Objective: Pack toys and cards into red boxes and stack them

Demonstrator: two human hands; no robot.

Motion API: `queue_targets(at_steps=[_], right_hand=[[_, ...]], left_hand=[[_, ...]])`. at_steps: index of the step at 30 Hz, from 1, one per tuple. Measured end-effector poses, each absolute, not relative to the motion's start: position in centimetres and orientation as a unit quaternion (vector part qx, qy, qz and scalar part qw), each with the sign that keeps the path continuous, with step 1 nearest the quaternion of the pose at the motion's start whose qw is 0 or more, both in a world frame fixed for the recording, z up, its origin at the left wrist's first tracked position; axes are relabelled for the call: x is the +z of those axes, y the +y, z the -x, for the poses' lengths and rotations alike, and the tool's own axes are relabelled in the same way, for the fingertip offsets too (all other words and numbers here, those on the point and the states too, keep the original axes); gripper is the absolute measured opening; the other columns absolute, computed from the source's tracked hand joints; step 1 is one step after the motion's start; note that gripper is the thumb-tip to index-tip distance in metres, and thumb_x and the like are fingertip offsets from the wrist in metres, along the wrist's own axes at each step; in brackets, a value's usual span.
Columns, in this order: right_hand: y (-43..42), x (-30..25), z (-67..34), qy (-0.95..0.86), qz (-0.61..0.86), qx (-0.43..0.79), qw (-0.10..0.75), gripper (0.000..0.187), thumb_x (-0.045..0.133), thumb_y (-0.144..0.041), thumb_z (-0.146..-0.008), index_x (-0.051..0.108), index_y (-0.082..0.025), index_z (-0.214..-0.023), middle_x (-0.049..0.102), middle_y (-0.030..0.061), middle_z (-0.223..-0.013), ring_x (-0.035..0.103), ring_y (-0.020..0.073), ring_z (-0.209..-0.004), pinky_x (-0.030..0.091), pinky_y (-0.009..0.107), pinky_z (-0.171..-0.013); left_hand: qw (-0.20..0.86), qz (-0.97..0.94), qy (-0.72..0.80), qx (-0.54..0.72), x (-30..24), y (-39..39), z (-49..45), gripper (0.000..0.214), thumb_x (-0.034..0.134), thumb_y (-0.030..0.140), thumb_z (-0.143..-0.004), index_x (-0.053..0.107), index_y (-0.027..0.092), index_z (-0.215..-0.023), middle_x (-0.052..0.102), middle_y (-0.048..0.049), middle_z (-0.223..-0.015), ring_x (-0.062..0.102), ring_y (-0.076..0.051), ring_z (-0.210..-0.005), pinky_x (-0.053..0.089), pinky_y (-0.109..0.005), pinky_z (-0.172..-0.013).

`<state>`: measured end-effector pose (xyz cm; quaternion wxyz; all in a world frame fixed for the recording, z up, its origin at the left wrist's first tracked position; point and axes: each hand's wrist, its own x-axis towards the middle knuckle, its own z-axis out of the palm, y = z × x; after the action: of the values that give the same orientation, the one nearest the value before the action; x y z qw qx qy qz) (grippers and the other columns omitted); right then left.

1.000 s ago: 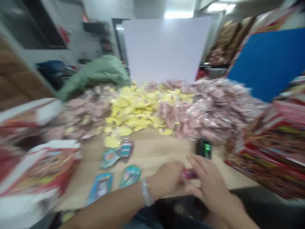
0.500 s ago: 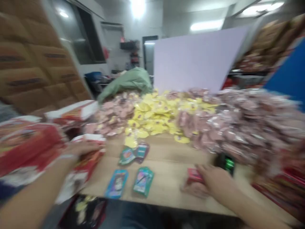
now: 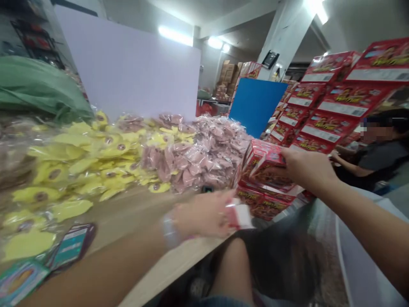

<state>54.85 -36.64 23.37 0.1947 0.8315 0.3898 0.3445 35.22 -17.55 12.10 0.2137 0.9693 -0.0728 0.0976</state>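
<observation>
My right hand (image 3: 306, 168) grips the top of a tilted red printed carton (image 3: 263, 164), which sits on a lower stack of similar cartons (image 3: 265, 200). My left hand (image 3: 204, 213), with a pale bracelet (image 3: 169, 231) at its wrist, pinches a small white and red packet (image 3: 241, 216) above the table edge. Behind that hand, a dark device (image 3: 207, 189) is mostly hidden. Heaps of yellow plastic-wrapped packets (image 3: 96, 157) and pink ones (image 3: 198, 153) lie along the wooden table (image 3: 137, 209). Flat printed packs (image 3: 72, 247) lie near its left end.
Tall stacks of red cartons (image 3: 332, 102) rise at the right. A seated person (image 3: 373, 157) works beyond them. A blue board (image 3: 255, 106), white board (image 3: 128, 64) and green sack (image 3: 38, 89) stand behind the heaps. My legs show below the table edge.
The view has swung right, toward the carton stacks. My left hand has moved from the cartons at the left to the table's edge with the packet. My right hand now grips a raised carton.
</observation>
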Motion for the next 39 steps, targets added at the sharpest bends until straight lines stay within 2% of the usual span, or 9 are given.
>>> queue_targets(at_steps=[2, 4, 7, 14, 18, 21, 24, 36, 39], right_hand=[[-36.2, 23.0, -55.8, 0.401, -0.828, 0.317, 0.230, 0.056, 0.031, -0.064, -0.081, 0.055, -0.013, -0.086, 0.066, 0.0136, -0.070, 0.063, 0.0275, -0.061, 0.014, 0.027, -0.044], [-35.2, 22.3, -56.3, 0.405, -0.828, 0.311, 0.234, 0.051, 0.034, -0.061, -0.082, 0.054, -0.014, -0.084, 0.067, 0.0128, -0.071, 0.063, 0.0270, -0.061, 0.014, 0.027, -0.043], [-34.2, 21.7, -57.0, 0.423, -0.822, 0.304, 0.232, 0.049, 0.035, -0.060, -0.082, 0.054, -0.015, -0.083, 0.066, 0.0120, -0.071, 0.064, 0.0262, -0.061, 0.015, 0.027, -0.042], [-33.1, 22.0, -57.4, 0.422, -0.817, 0.309, 0.242, 0.050, 0.032, -0.061, -0.083, 0.052, -0.015, -0.081, 0.064, 0.0104, -0.063, 0.063, 0.0262, -0.055, 0.015, 0.026, -0.040], [-32.1, 22.4, -56.8, 0.401, -0.831, 0.304, 0.238, 0.048, 0.035, -0.060, -0.082, 0.052, -0.015, -0.080, 0.064, 0.0100, -0.061, 0.063, 0.0264, -0.054, 0.016, 0.025, -0.039], [-32.1, 22.8, -56.7, 0.394, -0.829, 0.307, 0.252, 0.049, 0.034, -0.060, -0.082, 0.053, -0.015, -0.081, 0.064, 0.0112, -0.062, 0.063, 0.0270, -0.055, 0.018, 0.026, -0.040], [-32.8, 23.1, -56.9, 0.396, -0.824, 0.304, 0.267, 0.049, 0.033, -0.058, -0.083, 0.053, -0.014, -0.082, 0.064, 0.0127, -0.064, 0.063, 0.0274, -0.057, 0.020, 0.026, -0.042], [-31.9, 21.2, -59.5, 0.383, -0.858, 0.268, 0.215, 0.062, 0.023, -0.067, -0.080, 0.055, -0.014, -0.089, 0.065, 0.0133, -0.069, 0.061, 0.0277, -0.061, 0.028, 0.028, -0.046], [-32.7, 20.0, -61.2, 0.412, -0.854, 0.265, 0.178, 0.057, 0.028, -0.064, -0.082, 0.056, -0.014, -0.087, 0.063, 0.0128, -0.075, 0.059, 0.0273, -0.071, 0.035, 0.031, -0.055]], left_hand=[[0.158, -0.967, -0.175, 0.090, 11.8, -21.5, -41.9, 0.093, 0.064, 0.047, -0.058, 0.022, 0.016, -0.135, 0.038, -0.0121, -0.135, 0.051, -0.028, -0.108, 0.045, -0.032, -0.084], [0.124, -0.975, -0.172, 0.063, 11.0, -24.1, -47.0, 0.106, 0.063, 0.054, -0.051, 0.016, 0.015, -0.137, 0.028, -0.0160, -0.140, 0.053, -0.033, -0.104, 0.046, -0.038, -0.081], [0.110, -0.984, -0.133, 0.049, 9.7, -25.3, -49.7, 0.111, 0.061, 0.062, -0.045, 0.018, 0.015, -0.136, 0.027, -0.0203, -0.138, 0.056, -0.036, -0.097, 0.048, -0.042, -0.075], [0.122, -0.980, -0.139, 0.075, 10.3, -23.7, -49.3, 0.109, 0.059, 0.064, -0.046, 0.018, 0.016, -0.136, 0.031, -0.0184, -0.135, 0.055, -0.035, -0.097, 0.049, -0.043, -0.074], [0.147, -0.980, -0.129, 0.034, 10.9, -23.6, -50.8, 0.100, 0.058, 0.064, -0.046, 0.032, 0.014, -0.129, 0.040, -0.0174, -0.128, 0.055, -0.035, -0.097, 0.050, -0.045, -0.073], [0.161, -0.978, -0.133, 0.006, 11.1, -24.0, -52.0, 0.092, 0.057, 0.065, -0.046, 0.043, 0.011, -0.120, 0.050, -0.0178, -0.118, 0.059, -0.031, -0.090, 0.052, -0.040, -0.070], [0.168, -0.976, -0.133, -0.030, 11.4, -24.5, -52.8, 0.091, 0.058, 0.067, -0.044, 0.050, 0.008, -0.113, 0.051, -0.0215, -0.117, 0.061, -0.030, -0.085, 0.053, -0.036, -0.065], [0.193, -0.968, -0.158, -0.037, 11.4, -25.8, -52.8, 0.083, 0.055, 0.067, -0.049, 0.056, 0.008, -0.107, 0.057, -0.0211, -0.111, 0.061, -0.030, -0.087, 0.052, -0.034, -0.066], [0.205, -0.966, -0.155, -0.022, 10.9, -26.2, -53.2, 0.085, 0.055, 0.069, -0.048, 0.054, 0.008, -0.108, 0.057, -0.0214, -0.109, 0.061, -0.031, -0.085, 0.052, -0.038, -0.065]])
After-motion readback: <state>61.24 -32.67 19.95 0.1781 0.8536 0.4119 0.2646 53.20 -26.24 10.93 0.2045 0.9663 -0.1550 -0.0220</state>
